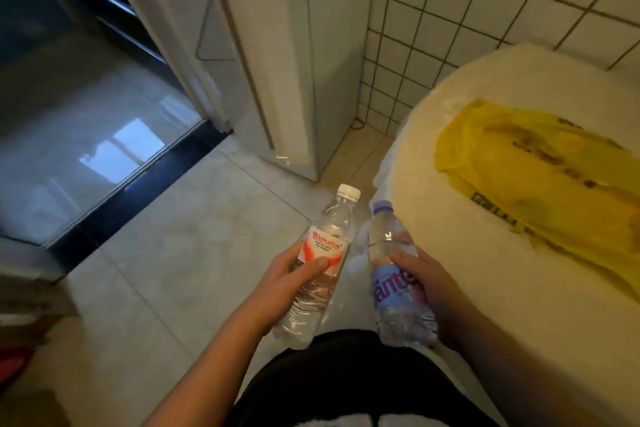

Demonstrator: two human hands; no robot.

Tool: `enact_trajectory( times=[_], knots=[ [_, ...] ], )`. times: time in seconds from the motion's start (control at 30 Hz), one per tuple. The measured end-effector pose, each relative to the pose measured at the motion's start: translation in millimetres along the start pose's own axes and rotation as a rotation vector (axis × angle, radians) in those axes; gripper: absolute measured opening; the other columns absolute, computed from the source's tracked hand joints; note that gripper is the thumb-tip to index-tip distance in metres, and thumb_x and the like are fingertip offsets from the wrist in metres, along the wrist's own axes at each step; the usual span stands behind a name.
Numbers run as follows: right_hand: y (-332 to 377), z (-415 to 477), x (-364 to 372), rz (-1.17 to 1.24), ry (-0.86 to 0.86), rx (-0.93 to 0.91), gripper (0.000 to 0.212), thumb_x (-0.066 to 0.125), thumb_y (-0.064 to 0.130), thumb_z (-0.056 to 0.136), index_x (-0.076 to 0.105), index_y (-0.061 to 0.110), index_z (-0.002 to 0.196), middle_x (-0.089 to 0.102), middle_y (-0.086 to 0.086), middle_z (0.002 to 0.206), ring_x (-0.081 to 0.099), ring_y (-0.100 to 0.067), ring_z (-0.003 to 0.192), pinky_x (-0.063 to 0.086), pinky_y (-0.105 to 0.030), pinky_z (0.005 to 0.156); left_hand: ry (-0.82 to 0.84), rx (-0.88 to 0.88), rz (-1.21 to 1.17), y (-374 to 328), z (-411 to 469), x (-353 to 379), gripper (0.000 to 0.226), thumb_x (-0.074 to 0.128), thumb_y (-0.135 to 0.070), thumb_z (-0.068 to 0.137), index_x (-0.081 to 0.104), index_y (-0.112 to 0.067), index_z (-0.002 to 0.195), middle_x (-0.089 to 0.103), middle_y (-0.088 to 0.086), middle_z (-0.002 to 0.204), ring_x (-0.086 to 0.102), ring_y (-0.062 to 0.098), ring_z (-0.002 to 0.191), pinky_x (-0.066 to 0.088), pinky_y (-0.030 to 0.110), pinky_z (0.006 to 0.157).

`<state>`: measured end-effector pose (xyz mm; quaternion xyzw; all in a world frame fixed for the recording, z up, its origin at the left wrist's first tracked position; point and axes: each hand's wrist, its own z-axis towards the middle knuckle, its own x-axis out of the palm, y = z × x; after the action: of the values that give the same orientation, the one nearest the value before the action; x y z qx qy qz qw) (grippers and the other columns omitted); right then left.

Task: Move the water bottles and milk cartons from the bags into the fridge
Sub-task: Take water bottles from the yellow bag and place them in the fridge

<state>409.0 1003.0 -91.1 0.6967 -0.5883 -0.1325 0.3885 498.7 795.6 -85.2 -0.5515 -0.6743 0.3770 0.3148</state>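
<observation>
**Now: one water bottle in each hand, left of the yellow bag**

We hold two bottles low in front of us, both to the left of the crumpled yellow plastic bag that lies flat on the white-covered table. Our left hand grips a clear plastic water bottle with a white screw cap and a red-and-white label; the thumb lies across the label and the fingers curl round behind it. Our right hand grips a clear plastic water bottle with a pale purple cap and a purple label, fingers wrapped round its middle. It is the nearer of the two to the bag, just off the table's edge. The bottles lean towards each other with caps pointing away from us, close together, though we cannot tell whether they touch.

Further left of the bag and beyond the bottles stands a tall white appliance, its base on the pale tiled floor. Behind the bag rises a wall of small white square tiles. Far left of the bag, a dark threshold strip borders a glossy grey floor. We cannot make out the print on the bag.
</observation>
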Motion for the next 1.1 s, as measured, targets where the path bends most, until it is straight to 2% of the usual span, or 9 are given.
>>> enact_trajectory(
  times=[0.1, 0.23, 0.33, 0.5, 0.57, 0.67, 0.77, 0.93, 1.1],
  knots=[
    [-28.8, 6.2, 70.0, -0.011, 0.072, 0.045, 0.062, 0.071, 0.028, 0.068, 0.054, 0.003, 0.122, 0.067, -0.021, 0.083, 0.067, -0.03, 0.064, 0.055, -0.035, 0.055, -0.073, -0.027, -0.015, 23.9, -34.4, -70.5, 0.045, 0.06, -0.045, 0.079, 0.06, -0.028, 0.12, 0.073, -0.005, 0.104, 0.072, 0.012, 0.091, 0.056, 0.022, 0.07],
    [-53.2, 16.7, 161.3, -0.08, 0.197, 0.069, 0.042, 0.066, 0.025, 0.07, 0.058, 0.004, 0.105, 0.068, -0.015, 0.07, 0.067, -0.024, 0.057, 0.055, -0.031, 0.049, -0.24, -0.053, -0.083, 50.6, -78.5, -149.6, 0.041, 0.058, -0.049, 0.079, 0.059, -0.032, 0.117, 0.072, -0.005, 0.104, 0.072, 0.012, 0.089, 0.056, 0.021, 0.069],
    [-62.6, 29.3, 217.0, -0.14, 0.254, 0.114, 0.054, 0.068, 0.031, 0.07, 0.058, 0.0, 0.113, 0.069, -0.018, 0.076, 0.068, -0.026, 0.061, 0.057, -0.033, 0.053, -0.353, -0.058, -0.106, 65.5, -102.7, -196.6, 0.047, 0.057, -0.051, 0.081, 0.057, -0.03, 0.123, 0.071, -0.004, 0.112, 0.072, 0.012, 0.093, 0.056, 0.025, 0.075],
    [-69.6, 58.4, 293.2, -0.216, 0.374, 0.268, 0.11, 0.092, 0.048, 0.043, 0.051, -0.007, 0.129, 0.065, -0.027, 0.095, 0.066, -0.033, 0.074, 0.057, -0.04, 0.066, -0.549, -0.04, -0.257, 74.6, -119.6, -253.9, 0.036, 0.059, -0.042, 0.085, 0.062, -0.025, 0.116, 0.075, 0.002, 0.102, 0.073, 0.015, 0.086, 0.055, 0.029, 0.075],
    [-68.8, 70.2, 323.0, -0.224, 0.448, 0.325, 0.105, 0.091, 0.051, 0.045, 0.056, -0.006, 0.125, 0.065, -0.025, 0.094, 0.066, -0.033, 0.074, 0.057, -0.039, 0.069, -0.62, -0.04, -0.313, 71.1, -118.9, -274.4, 0.04, 0.059, -0.046, 0.079, 0.063, -0.023, 0.112, 0.075, 0.003, 0.098, 0.073, 0.016, 0.083, 0.054, 0.03, 0.072],
    [-62.7, 93.0, 368.6, -0.205, 0.527, 0.398, 0.071, 0.079, 0.048, 0.065, 0.064, -0.002, 0.112, 0.067, -0.022, 0.087, 0.066, -0.03, 0.07, 0.057, -0.037, 0.067, -0.707, -0.024, -0.354, 62.4, -109.7, -308.4, 0.037, 0.059, -0.044, 0.083, 0.065, -0.02, 0.11, 0.075, 0.002, 0.09, 0.072, 0.015, 0.078, 0.053, 0.028, 0.068],
    [-49.6, 124.3, 418.2, -0.261, 0.598, 0.411, 0.086, 0.093, 0.05, 0.039, 0.069, 0.001, 0.105, 0.067, -0.022, 0.093, 0.066, -0.032, 0.075, 0.053, -0.044, 0.078, -0.772, -0.011, -0.383, 50.4, -93.3, -349.0, 0.027, 0.057, -0.034, 0.091, 0.065, -0.017, 0.111, 0.076, -0.001, 0.087, 0.072, 0.013, 0.077, 0.053, 0.023, 0.064],
    [-9.0, 186.4, 501.9, -0.311, 0.652, 0.354, 0.067, 0.069, 0.048, 0.072, 0.057, 0.005, 0.122, 0.07, -0.02, 0.097, 0.067, -0.033, 0.084, 0.055, -0.044, 0.079, -0.865, 0.012, -0.415, 13.8, -57.4, -415.9, 0.025, 0.059, -0.034, 0.091, 0.066, -0.019, 0.109, 0.075, 0.004, 0.092, 0.072, 0.019, 0.084, 0.053, 0.029, 0.072],
    [31.5, 242.3, 558.8, -0.263, 0.707, 0.401, 0.091, 0.084, 0.049, 0.061, 0.052, 0.004, 0.133, 0.067, -0.022, 0.107, 0.069, -0.032, 0.093, 0.055, -0.042, 0.076, -0.9, 0.078, -0.445, -31.7, -5.8, -474.7, 0.03, 0.06, -0.038, 0.086, 0.065, -0.02, 0.11, 0.076, 0.003, 0.089, 0.073, 0.017, 0.079, 0.053, 0.026, 0.066]
  ],
)
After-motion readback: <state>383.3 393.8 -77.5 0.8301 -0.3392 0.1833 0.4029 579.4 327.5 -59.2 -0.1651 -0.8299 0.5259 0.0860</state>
